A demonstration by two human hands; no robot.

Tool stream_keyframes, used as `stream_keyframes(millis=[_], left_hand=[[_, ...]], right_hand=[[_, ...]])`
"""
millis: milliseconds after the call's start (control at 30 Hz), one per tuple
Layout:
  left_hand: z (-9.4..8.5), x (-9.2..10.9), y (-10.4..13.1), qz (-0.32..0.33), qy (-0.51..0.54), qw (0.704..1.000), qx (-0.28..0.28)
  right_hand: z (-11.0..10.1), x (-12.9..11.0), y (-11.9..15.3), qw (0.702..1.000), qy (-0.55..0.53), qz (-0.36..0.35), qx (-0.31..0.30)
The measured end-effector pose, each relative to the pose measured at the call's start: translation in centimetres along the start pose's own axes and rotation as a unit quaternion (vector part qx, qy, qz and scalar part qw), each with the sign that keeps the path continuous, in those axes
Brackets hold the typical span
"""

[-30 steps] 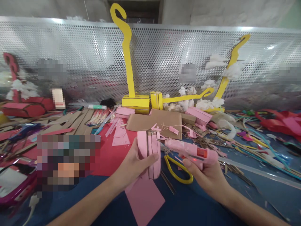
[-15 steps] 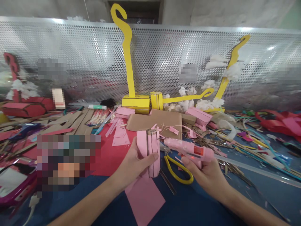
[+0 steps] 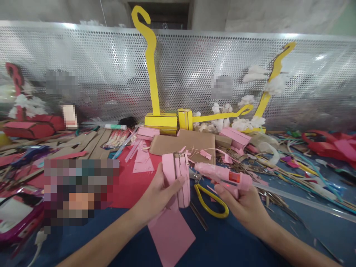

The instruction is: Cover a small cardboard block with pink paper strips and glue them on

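In the middle of the head view, my left hand [image 3: 155, 196] is closed round a pink paper-covered cardboard box [image 3: 183, 185], its panels parted by brown seams. To its right, my right hand [image 3: 244, 207] grips a pink glue gun [image 3: 219, 176] with a clear glue stick [image 3: 300, 196] trailing out of its back. The nozzle points left at the box, with a small gap between them. Yellow-handled scissors [image 3: 214, 213] lie on the blue table beneath. Under my left hand rests a pink paper sheet [image 3: 172, 237].
Yellow hook-shaped cardboard pieces [image 3: 151, 74] stand before a perforated metal panel [image 3: 191, 63]. Brown cardboard [image 3: 180, 142], red paper [image 3: 125, 185] and pink scraps [image 3: 205, 154] lie behind my hands. Strips and offcuts [image 3: 294, 167] litter the right side. A purple device [image 3: 25, 222] sits at left.
The pink box has tilted slightly in my left hand and its lower end has swung a little right. My left thumb has shifted up slightly. The glue gun stays nearly still.
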State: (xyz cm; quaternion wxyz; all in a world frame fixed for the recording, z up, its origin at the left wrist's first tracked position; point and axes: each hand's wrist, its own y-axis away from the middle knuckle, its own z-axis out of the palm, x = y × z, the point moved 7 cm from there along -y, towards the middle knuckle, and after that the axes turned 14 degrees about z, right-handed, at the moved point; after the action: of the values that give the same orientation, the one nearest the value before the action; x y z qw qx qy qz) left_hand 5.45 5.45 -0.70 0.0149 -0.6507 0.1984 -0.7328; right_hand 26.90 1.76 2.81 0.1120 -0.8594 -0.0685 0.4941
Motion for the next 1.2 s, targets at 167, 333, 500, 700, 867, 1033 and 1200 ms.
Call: stream_keyframes(millis=[167,333,500,700,867,1033,1200], left_hand=[[-0.5,-2.4,0.2,-0.045,0.085,0.995,0.04],[-0.4,-2.4,0.1,-0.036,0.1,0.994,0.039],[0.0,-0.4,-0.1,-0.022,0.052,0.998,0.026],[0.5,0.0,-0.1,-0.034,0.048,0.998,-0.001],[0.5,-0.2,0.0,-0.031,0.044,0.998,-0.011],[0.2,-0.7,0.0,-0.038,0.044,0.998,-0.004],[0.3,-0.3,-0.1,-0.025,0.039,0.999,-0.009]], right_hand=[[0.0,-0.4,-0.1,1.0,-0.01,-0.003,0.003],[0.0,-0.2,-0.1,1.0,-0.006,0.004,-0.003],[-0.1,0.4,0.1,1.0,-0.004,0.013,0.001],[-0.3,0.0,-0.1,1.0,-0.017,0.014,0.012],[-0.7,-0.2,-0.3,0.998,-0.038,0.021,0.034],[-0.5,-0.5,0.0,1.0,-0.024,-0.004,0.015],[-0.7,0.5,-0.2,0.999,-0.024,0.027,0.036]])
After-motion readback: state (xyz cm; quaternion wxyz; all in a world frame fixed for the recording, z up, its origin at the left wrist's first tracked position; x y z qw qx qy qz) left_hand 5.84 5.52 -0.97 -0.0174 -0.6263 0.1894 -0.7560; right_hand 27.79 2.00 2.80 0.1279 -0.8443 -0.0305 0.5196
